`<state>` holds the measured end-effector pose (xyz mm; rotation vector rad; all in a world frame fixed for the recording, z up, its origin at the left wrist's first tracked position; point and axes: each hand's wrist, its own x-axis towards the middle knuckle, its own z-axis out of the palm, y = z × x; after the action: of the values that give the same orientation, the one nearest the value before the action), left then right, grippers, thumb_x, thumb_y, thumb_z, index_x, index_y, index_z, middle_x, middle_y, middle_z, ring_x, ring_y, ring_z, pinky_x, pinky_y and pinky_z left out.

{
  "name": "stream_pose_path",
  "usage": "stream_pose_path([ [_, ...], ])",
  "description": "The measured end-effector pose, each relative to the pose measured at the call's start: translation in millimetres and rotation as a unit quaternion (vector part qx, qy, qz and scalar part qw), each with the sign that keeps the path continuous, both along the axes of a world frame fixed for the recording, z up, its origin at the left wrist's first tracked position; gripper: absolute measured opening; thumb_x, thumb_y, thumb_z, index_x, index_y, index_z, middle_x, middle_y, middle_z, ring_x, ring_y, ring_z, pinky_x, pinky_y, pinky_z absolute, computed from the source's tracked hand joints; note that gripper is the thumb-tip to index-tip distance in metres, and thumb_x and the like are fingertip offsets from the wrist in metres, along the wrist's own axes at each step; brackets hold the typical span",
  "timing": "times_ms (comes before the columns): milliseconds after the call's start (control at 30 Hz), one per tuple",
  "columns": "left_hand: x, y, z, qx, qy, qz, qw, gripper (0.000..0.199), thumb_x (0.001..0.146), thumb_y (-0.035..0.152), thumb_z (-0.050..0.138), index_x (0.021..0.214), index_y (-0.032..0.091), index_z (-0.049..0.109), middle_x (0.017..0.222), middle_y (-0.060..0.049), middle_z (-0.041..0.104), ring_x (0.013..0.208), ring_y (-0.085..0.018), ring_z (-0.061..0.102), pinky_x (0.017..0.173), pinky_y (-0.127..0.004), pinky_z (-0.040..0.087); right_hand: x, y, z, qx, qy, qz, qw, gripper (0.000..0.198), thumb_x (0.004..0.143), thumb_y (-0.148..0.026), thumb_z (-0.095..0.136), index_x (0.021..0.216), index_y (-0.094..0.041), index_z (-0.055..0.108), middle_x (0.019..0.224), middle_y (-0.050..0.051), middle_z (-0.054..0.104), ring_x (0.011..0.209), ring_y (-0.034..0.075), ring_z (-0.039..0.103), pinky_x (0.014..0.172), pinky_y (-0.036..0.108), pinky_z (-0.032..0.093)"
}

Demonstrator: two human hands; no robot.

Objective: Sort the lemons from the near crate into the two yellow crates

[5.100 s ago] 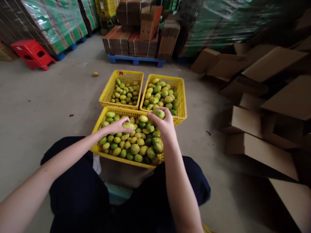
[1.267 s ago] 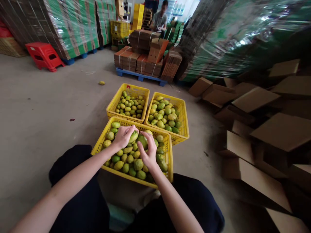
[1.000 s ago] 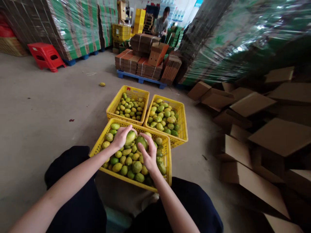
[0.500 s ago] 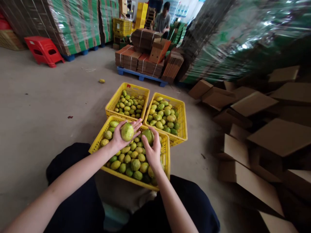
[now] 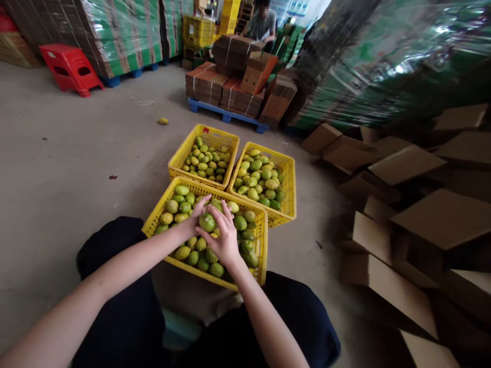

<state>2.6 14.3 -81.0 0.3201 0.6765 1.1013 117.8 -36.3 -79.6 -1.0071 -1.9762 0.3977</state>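
Observation:
A greenish lemon (image 5: 207,222) is between my two hands, above the front yellow crate (image 5: 262,245). My right hand (image 5: 226,237) is closed around its right side, thumb below and fingers above. My left hand (image 5: 195,219) cups it from the left, with its fingers partly hidden behind. Just beyond it another green lemon (image 5: 217,205) shows between the fingers; whether it is held or lies in the crate I cannot tell. Under the hands, the crate holds many green and yellow lemons.
Behind stand a left yellow crate (image 5: 174,166) and a right yellow crate (image 5: 290,189), both holding lemons. One lemon (image 5: 163,121) lies on the floor. Cardboard boxes (image 5: 406,163) are heaped at right. Flattened cartons (image 5: 241,99) sit on a blue pallet (image 5: 226,117); a person (image 5: 263,25) is behind.
My hands have come together: the right moved left and turned over toward the left one. The lemon that lay on my open left palm is now partly covered or swapped; I cannot tell which.

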Motion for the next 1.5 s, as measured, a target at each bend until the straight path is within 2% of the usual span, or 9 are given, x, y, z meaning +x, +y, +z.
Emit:
stream_pose_path([
  [233, -17.8, 16.6, 20.7, 0.096, 0.104, 0.072, 0.987, 0.035, 0.086, 0.045, 0.052, 0.066, 0.018, 0.063, 0.066, -0.005, 0.068, 0.075, -0.021, 0.068, 0.073, -0.030, 0.053, 18.7, 7.6, 17.0, 0.039, 0.037, -0.080, 0.995, 0.053, 0.082, -0.035, 0.075, 0.128, -0.026, 0.051, 0.117, 0.009, 0.069, 0.109, 0.028, 0.065, 0.096, 0.050, 0.054],
  [433, -23.8, 3.1, 34.4, 0.295, 0.313, 0.105, 0.897, 0.045, 0.092, 0.042, 0.046, 0.061, 0.019, 0.069, 0.073, -0.005, 0.071, 0.075, -0.018, 0.063, 0.082, -0.028, 0.048, 23.2, 17.3, 14.5, -0.012, 0.097, -0.132, 0.986, 0.044, 0.078, -0.040, 0.078, 0.114, -0.025, 0.059, 0.111, 0.008, 0.063, 0.105, 0.026, 0.063, 0.089, 0.045, 0.056],
  [667, -23.0, 9.9, 31.7, 0.084, 0.221, 0.101, 0.966, 0.041, 0.094, 0.034, 0.046, 0.063, 0.019, 0.068, 0.063, -0.006, 0.067, 0.073, -0.020, 0.065, 0.067, -0.026, 0.051, 16.3, 13.3, 21.7, -0.114, 0.184, -0.094, 0.972, 0.045, 0.070, -0.038, 0.083, 0.110, -0.026, 0.068, 0.106, 0.006, 0.064, 0.101, 0.026, 0.062, 0.090, 0.044, 0.054],
  [867, -22.0, 11.8, 42.6, -0.203, -0.008, 0.084, 0.976, 0.037, 0.098, 0.039, 0.035, 0.080, 0.020, 0.062, 0.058, -0.004, 0.060, 0.062, -0.020, 0.067, 0.054, -0.029, 0.055, 8.3, 19.5, 19.9, -0.385, 0.505, -0.006, 0.773, 0.034, 0.080, -0.040, 0.060, 0.109, -0.023, 0.066, 0.087, 0.002, 0.069, 0.067, 0.018, 0.061, 0.053, 0.029, 0.049],
  [1067, -19.9, 6.3, 51.0, -0.138, -0.076, 0.022, 0.987, 0.039, 0.100, 0.039, 0.040, 0.073, 0.016, 0.058, 0.065, -0.005, 0.065, 0.052, -0.015, 0.062, 0.046, -0.025, 0.053, 16.7, 27.3, 23.4, -0.479, 0.670, 0.052, 0.565, 0.021, 0.082, -0.034, 0.054, 0.091, -0.019, 0.066, 0.075, 0.005, 0.068, 0.058, 0.015, 0.058, 0.048, 0.024, 0.048],
  [1167, -17.4, 3.0, 51.7, -0.116, -0.070, 0.001, 0.991, 0.044, 0.101, 0.034, 0.038, 0.068, 0.014, 0.059, 0.061, -0.005, 0.064, 0.051, -0.014, 0.062, 0.048, -0.025, 0.054, 18.9, 26.1, 24.6, -0.478, 0.716, 0.042, 0.508, 0.011, 0.083, -0.030, 0.059, 0.088, -0.021, 0.064, 0.080, 0.002, 0.069, 0.074, 0.016, 0.066, 0.058, 0.024, 0.054],
  [1267, -12.8, 2.9, 48.5, -0.120, -0.025, 0.021, 0.992, 0.047, 0.099, 0.029, 0.041, 0.059, 0.014, 0.060, 0.056, -0.005, 0.063, 0.051, -0.014, 0.063, 0.057, -0.026, 0.057, 18.4, 25.3, 22.4, -0.463, 0.706, 0.029, 0.535, 0.010, 0.082, -0.033, 0.064, 0.083, -0.023, 0.063, 0.083, 0.000, 0.070, 0.076, 0.015, 0.066, 0.056, 0.022, 0.053],
  [1400, -10.4, 4.5, 42.9, -0.043, 0.073, -0.039, 0.996, 0.050, 0.094, 0.034, 0.049, 0.049, 0.015, 0.063, 0.049, -0.007, 0.063, 0.046, -0.015, 0.060, 0.054, -0.027, 0.053, 18.6, 25.8, 16.9, -0.443, 0.612, 0.015, 0.656, 0.022, 0.078, -0.044, 0.064, 0.075, -0.023, 0.060, 0.077, 0.001, 0.067, 0.065, 0.016, 0.062, 0.052, 0.025, 0.050],
  [1500, -13.7, 2.9, 42.2, 0.058, 0.130, -0.105, 0.984, 0.050, 0.089, 0.038, 0.053, 0.046, 0.016, 0.065, 0.047, -0.008, 0.064, 0.045, -0.016, 0.060, 0.053, -0.027, 0.050, 20.8, 24.4, 15.7, -0.442, 0.559, 0.029, 0.701, 0.027, 0.072, -0.048, 0.064, 0.066, -0.023, 0.055, 0.069, 0.001, 0.062, 0.057, 0.017, 0.058, 0.047, 0.028, 0.047],
])
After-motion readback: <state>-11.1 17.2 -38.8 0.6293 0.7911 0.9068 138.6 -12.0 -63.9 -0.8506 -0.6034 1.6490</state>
